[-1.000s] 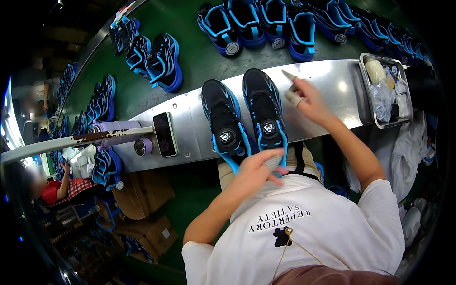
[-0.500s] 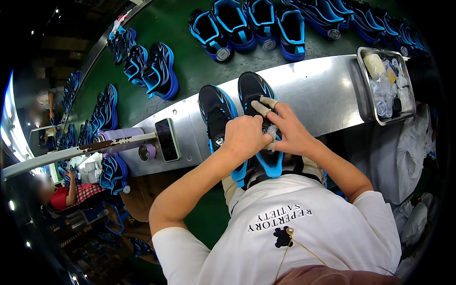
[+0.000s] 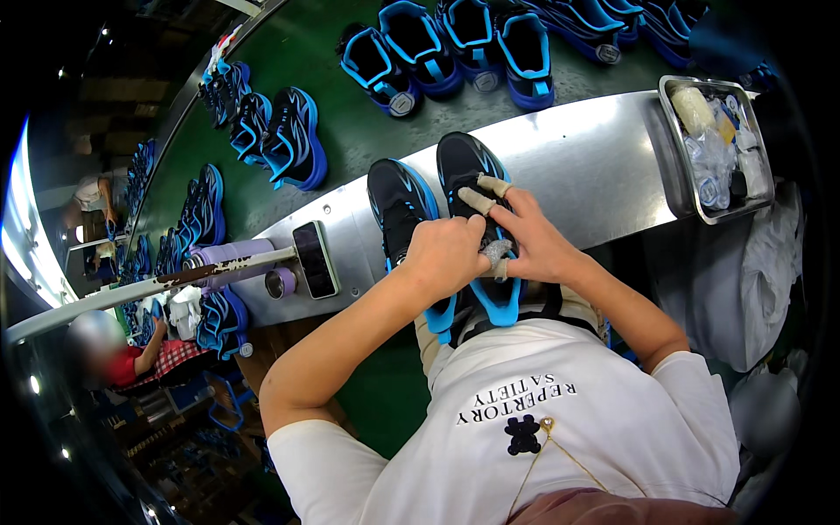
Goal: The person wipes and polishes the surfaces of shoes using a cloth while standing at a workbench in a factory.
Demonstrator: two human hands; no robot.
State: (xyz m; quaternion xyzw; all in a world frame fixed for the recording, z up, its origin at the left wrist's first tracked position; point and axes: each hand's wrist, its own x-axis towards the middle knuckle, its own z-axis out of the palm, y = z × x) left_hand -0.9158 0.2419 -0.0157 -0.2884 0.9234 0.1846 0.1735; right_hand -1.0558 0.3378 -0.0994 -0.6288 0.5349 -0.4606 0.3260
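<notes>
A pair of black and blue sneakers points away from me over the metal bench edge. My right hand [image 3: 544, 238] lies across the right sneaker [image 3: 465, 162], gripping it around the lace area. Two of its fingers wear pale finger cots and stretch over the upper. My left hand [image 3: 440, 255] is closed over the same sneaker's opening, knuckles up, its fingertips hidden. Whatever it pinches cannot be made out. A greyish wrapped digit shows where the two hands meet. The left sneaker [image 3: 398, 197] stands beside it, partly covered by my left hand and forearm.
A metal tray [image 3: 700, 210] of small packets stands at the right. Left on the bench are a phone [image 3: 317, 260], a purple bottle [image 3: 236, 252] and a purple cup [image 3: 280, 282], crossed by a worn pole [image 3: 149, 289]. More sneakers [image 3: 411, 39] line the green surface. A person [image 3: 144, 359] sits far left.
My view has shifted slightly, so the bench items sit a little differently. Both hands stay at the right sneaker in nearly the same pose.
</notes>
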